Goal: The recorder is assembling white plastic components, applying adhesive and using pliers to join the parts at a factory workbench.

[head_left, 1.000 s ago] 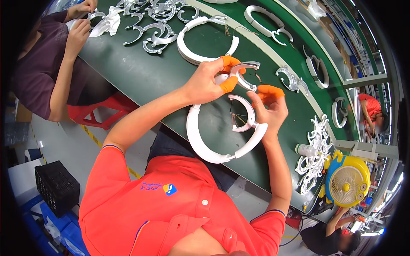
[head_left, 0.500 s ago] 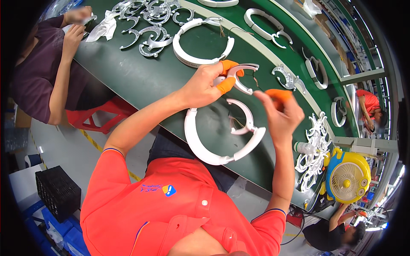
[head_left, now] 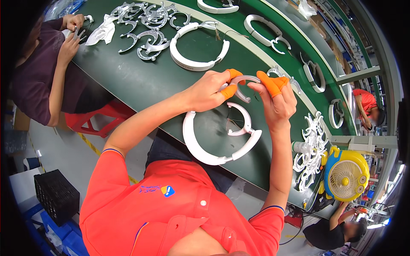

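My left hand (head_left: 209, 92), with orange finger covers, pinches a small C-shaped plastic piece (head_left: 248, 78), pale with a shiny grey edge. At the piece's far right end, the fingers of my right hand (head_left: 278, 100), also in orange covers, close on its tip. Just below my hands, on the green table, lies a white open-ring neckband (head_left: 198, 147). A curved C-shaped arm (head_left: 247, 116) with thin wires is joined to its right part. Farther off to the left rests a second white neckband (head_left: 188, 63), wires at its top end.
Clear-grey C-shaped parts (head_left: 156, 18) lie heaped at the far left. White C-shaped parts (head_left: 311, 155) and a white bottle (head_left: 301, 147) stand right, by a yellow-blue fan (head_left: 347, 176). More neckbands (head_left: 258, 27) sit beyond the pale rail. A co-worker (head_left: 47, 70) sits at left.
My right hand has moved up and left onto the end of the C-shaped piece, its fingers closing there. The piece has shifted slightly down and turned a little in my left hand.
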Available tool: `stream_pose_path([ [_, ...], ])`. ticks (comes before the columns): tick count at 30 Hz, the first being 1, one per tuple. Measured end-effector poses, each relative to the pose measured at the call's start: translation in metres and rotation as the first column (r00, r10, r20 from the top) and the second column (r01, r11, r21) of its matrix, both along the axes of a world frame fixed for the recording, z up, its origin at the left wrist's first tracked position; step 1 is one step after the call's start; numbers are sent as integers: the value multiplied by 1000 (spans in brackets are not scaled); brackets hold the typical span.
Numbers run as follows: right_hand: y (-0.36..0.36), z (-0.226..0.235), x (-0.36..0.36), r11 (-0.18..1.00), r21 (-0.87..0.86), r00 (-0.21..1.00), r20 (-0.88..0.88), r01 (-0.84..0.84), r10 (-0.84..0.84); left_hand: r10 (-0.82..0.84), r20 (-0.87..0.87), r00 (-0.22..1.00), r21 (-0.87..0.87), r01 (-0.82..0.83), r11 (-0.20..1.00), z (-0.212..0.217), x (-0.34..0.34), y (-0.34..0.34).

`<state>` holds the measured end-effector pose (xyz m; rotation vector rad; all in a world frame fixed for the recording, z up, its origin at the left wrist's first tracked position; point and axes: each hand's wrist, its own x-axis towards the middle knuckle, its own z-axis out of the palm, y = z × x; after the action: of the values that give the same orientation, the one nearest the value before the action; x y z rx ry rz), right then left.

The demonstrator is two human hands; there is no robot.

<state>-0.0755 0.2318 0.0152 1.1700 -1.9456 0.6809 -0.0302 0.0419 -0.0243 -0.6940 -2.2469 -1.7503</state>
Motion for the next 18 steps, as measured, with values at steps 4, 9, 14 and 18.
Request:
stream_pose_path([
  [4, 0, -1, -3, 999, 22, 998, -53, -31, 32, -3, 19, 1000, 1, 3, 1000, -3, -2, 2],
  [9, -9, -1, 8, 995, -97, 982, 185, -2, 20, -8, 86, 996, 81, 1, 997, -2, -2, -2],
  [14, -3, -9, 15, 993, -90, 834, 552, 76, -14, -14, 209, 978, 71, -1, 997, 11, 0, 0],
  [18, 0, -7, 15, 995, -83, 837, 548, 58, -4, 12, 222, 975, 125, -41, 991, 12, -1, 2],
])
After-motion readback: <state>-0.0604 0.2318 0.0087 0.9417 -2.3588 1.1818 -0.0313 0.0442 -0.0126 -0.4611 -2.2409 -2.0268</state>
